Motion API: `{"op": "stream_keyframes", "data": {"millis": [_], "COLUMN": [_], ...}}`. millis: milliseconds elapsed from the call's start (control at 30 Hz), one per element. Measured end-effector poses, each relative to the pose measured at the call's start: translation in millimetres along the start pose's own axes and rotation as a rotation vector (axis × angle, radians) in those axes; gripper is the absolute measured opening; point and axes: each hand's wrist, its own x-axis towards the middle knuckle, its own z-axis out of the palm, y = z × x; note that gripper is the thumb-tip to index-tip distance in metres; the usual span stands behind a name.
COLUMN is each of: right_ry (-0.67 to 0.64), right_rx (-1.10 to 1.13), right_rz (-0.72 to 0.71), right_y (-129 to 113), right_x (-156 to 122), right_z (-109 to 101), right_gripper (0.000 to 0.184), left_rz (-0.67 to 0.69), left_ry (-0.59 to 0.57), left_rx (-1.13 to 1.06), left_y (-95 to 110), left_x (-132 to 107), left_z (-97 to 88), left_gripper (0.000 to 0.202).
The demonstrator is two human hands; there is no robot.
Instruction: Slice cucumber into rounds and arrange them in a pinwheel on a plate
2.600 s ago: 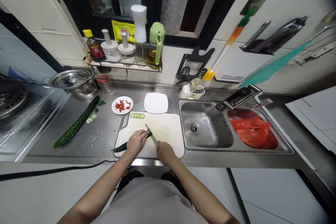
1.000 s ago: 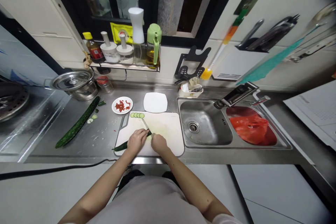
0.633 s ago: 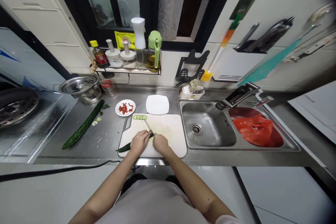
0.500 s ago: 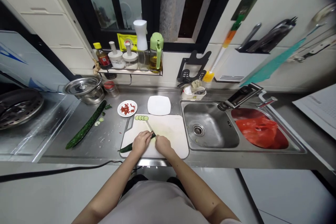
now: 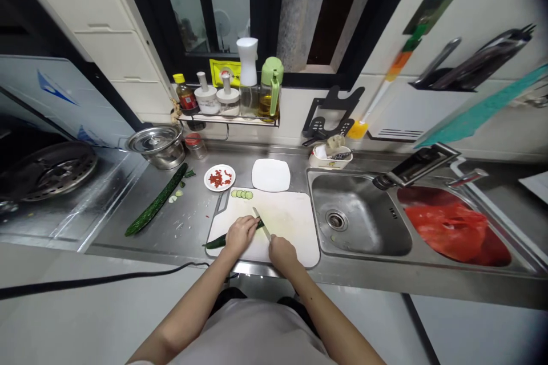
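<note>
My left hand is closed over a dark green cucumber lying slantwise on the white cutting board. Both ends of the cucumber show past my fingers. In my right hand is the handle of a knife, its narrow blade pointing away from me, up and left, beside the cucumber's right end. A short row of cucumber slices lies overlapping near the board's far left corner. The knife's handle is hidden inside my fist.
Left of the board lie a whole cucumber and small scraps. A plate of chopped red pieces and a white square plate stand behind it. To the right are the sink and a red plastic bag.
The camera view has shifted, so the scene appears further right. My right hand and the knife have drawn slightly away from my left hand, showing more blade.
</note>
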Motion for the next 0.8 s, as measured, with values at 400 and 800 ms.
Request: {"op": "stream_keyframes", "data": {"millis": [400,800], "right_ry": [-0.001,-0.008], "right_rx": [0.019,0.029], "right_rz": [-0.013,-0.012], "right_y": [-17,-26], "right_x": [27,37], "right_z": [-17,-23], "right_gripper": [0.033,0.035], "left_rz": [-0.013,-0.032], "left_ry": [-0.014,-0.019], "left_rx": [0.001,-0.004], "left_y": [1,1], "left_x": [1,2], "left_z": [-1.5,-3.8], "left_gripper": [0.027,0.026]}}
